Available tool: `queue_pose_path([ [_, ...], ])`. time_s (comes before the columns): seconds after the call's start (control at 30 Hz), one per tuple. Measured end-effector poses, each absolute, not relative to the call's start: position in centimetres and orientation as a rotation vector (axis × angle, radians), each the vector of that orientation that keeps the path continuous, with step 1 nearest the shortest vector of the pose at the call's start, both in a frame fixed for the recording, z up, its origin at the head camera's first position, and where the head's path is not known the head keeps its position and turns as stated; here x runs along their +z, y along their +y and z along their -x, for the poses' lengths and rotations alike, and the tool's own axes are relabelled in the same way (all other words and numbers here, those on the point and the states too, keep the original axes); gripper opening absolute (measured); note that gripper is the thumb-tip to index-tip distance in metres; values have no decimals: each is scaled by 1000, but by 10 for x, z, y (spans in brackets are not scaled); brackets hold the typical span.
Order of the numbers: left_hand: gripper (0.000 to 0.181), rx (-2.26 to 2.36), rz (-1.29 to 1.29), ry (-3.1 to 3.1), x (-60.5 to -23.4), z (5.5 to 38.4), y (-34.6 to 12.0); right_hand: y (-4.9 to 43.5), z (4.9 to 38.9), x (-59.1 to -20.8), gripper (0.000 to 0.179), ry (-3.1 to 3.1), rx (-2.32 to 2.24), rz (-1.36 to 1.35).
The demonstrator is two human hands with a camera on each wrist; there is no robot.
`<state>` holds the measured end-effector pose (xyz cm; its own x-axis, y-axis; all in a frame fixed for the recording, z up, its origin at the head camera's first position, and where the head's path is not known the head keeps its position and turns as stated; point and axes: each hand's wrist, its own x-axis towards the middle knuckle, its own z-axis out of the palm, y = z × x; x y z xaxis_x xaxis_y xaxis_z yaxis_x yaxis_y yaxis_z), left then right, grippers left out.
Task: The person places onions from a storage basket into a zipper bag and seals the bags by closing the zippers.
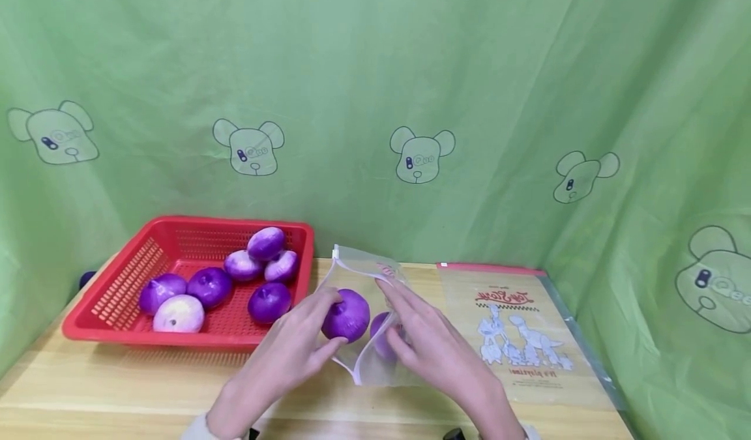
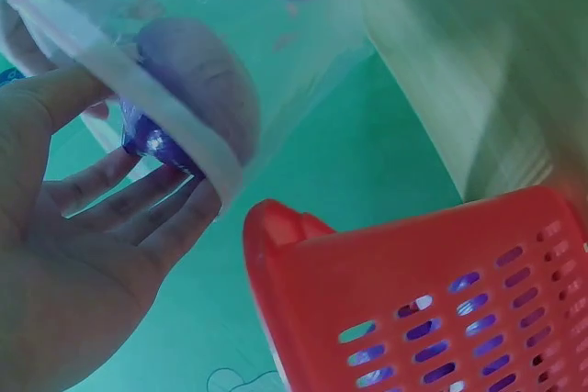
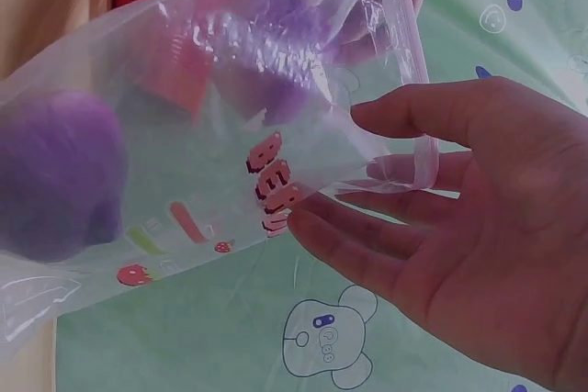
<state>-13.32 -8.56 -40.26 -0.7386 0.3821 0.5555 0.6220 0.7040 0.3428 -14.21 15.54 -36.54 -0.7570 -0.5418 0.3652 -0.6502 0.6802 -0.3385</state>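
Observation:
My left hand (image 1: 296, 339) grips a purple onion (image 1: 350, 316) with the thumb on the near side and fingers on the far side. This onion sits in the open mouth of a clear zip bag (image 1: 375, 369); in the left wrist view the bag's white rim crosses over it. My right hand (image 1: 434, 342) holds the bag by its mouth edge, with thumb and fingers on either side of the plastic. Deeper in the bag lies a second onion (image 3: 60, 176), partly covered by the right hand in the head view. Red print (image 3: 276, 181) marks the bag.
A red perforated basket (image 1: 176, 339) stands at the left on the wooden table (image 1: 58, 397), with several purple and whitish onions (image 1: 209, 287) inside. At the right lies a flat printed bag (image 1: 457, 296) with a red zip edge. A green curtain (image 1: 352, 68) surrounds the table.

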Motion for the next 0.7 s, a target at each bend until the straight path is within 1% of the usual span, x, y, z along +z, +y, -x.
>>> queue_pose_path([
  [0.27, 65, -665, 745, -2548, -413, 136, -81, 154, 144, -369, 70, -2711, 712, -957],
  [0.33, 63, -640, 747, -2559, -414, 137, -81, 154, 144, -371, 71, -2723, 703, -959],
  [0.57, 39, -621, 791, -2426, -408, 139, -87, 152, 148, -375, 86, -2719, 725, -943],
  [0.7, 30, -631, 753, -2367, -402, 142, -98, 149, 152, -379, 89, -2708, 790, -887],
])
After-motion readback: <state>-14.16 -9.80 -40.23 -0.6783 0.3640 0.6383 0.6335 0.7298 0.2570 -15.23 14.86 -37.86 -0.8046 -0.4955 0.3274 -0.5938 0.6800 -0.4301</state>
